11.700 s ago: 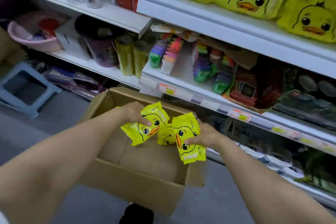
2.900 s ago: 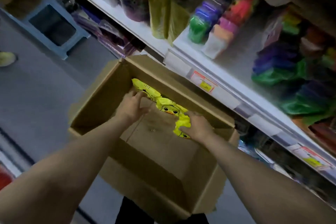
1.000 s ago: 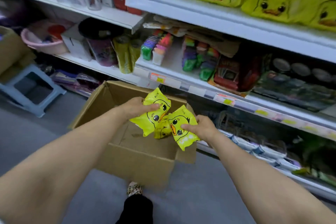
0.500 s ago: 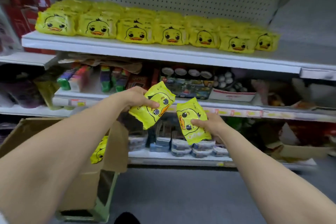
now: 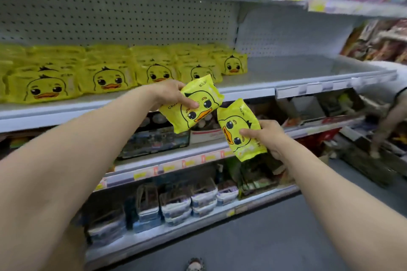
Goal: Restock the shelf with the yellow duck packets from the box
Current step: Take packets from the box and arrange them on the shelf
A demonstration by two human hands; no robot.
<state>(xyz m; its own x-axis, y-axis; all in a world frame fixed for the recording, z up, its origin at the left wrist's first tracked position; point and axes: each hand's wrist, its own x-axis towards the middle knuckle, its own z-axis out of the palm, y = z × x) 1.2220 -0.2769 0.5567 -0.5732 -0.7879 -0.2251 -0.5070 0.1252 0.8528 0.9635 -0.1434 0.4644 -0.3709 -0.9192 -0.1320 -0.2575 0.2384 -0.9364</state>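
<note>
- Gripping a glossy yellow plastic packet printed with a cartoon duck face (image 5: 193, 105), the left hand (image 5: 169, 93) clasps its upper left part, thumb across the front and the other fingers hidden behind. The packet is tilted, with the beak pointing down and to the right.
- Right hand (image 5: 268, 136): pinches a second yellow duck-face packet (image 5: 241, 130) along its right edge, thumb pressed on the front. This packet is turned sideways, the orange beak toward its left edge.
- Both held packets hang in the air in front of the shelving, just below the front lip of the white metal shelf (image 5: 246, 92). Their nearest corners come very close; whether they touch cannot be told.
- Row of matching yellow duck packets (image 5: 110, 77): stands upright and face forward on that shelf, several deep, running from the left edge of the view to about the shelf's middle.
- White perforated back panel (image 5: 110, 17): rises behind the row.
- Lower shelves: carry dark boxed goods and stacked white packs (image 5: 198, 200), with yellow and red price labels (image 5: 207, 157) along the front rails.
- Another person's arm (image 5: 389, 121): reaches down toward the shelving at the far right.
- Grey floor (image 5: 286, 237): the toe of a patterned shoe (image 5: 195, 265) shows at the bottom edge.
</note>
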